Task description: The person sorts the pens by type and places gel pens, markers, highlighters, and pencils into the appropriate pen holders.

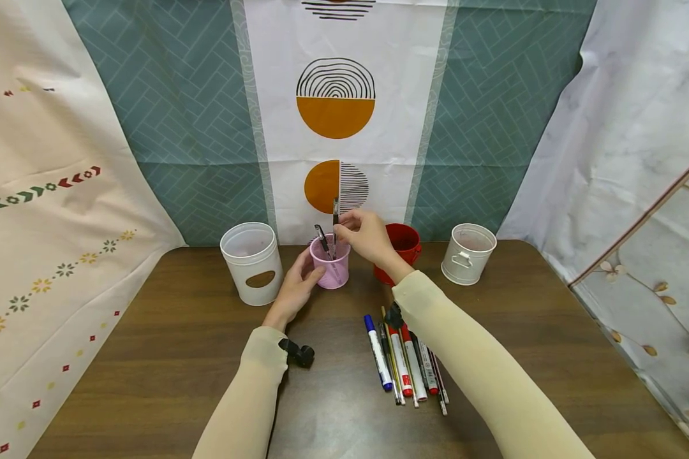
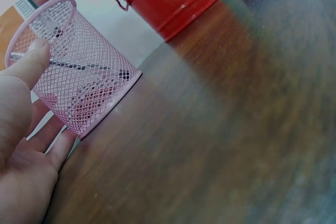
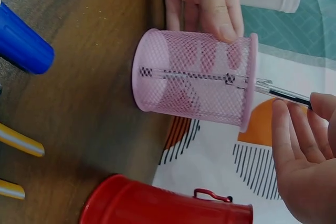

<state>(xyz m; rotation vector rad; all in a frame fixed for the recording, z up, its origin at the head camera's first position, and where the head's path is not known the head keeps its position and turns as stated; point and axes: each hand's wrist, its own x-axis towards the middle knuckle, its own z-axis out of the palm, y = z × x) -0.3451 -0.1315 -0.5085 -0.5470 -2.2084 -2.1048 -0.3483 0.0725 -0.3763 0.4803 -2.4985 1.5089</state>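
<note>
The left hand (image 1: 296, 282) fills the gap between the large white cup (image 1: 255, 271) and the pink mesh cup (image 1: 333, 274); overhead, the right hand (image 1: 369, 236) blocks the mesh cup's mouth on the red bucket (image 1: 404, 238) side. Markers (image 1: 399, 360) obstruct the bucket's near approach. Open worktop (image 1: 149, 357) runs left of the left sleeve (image 1: 238, 395); cloth (image 1: 201, 127) closes the back.

Pink mesh-patterned cup (image 3: 191, 98); red bucket (image 3: 168, 203); brown table (image 1: 149, 344).

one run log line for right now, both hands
left hand: grips pink mesh cup | right hand: pinches pen, lower end in cup | other pen: leaning in cup | markers: on table
</note>
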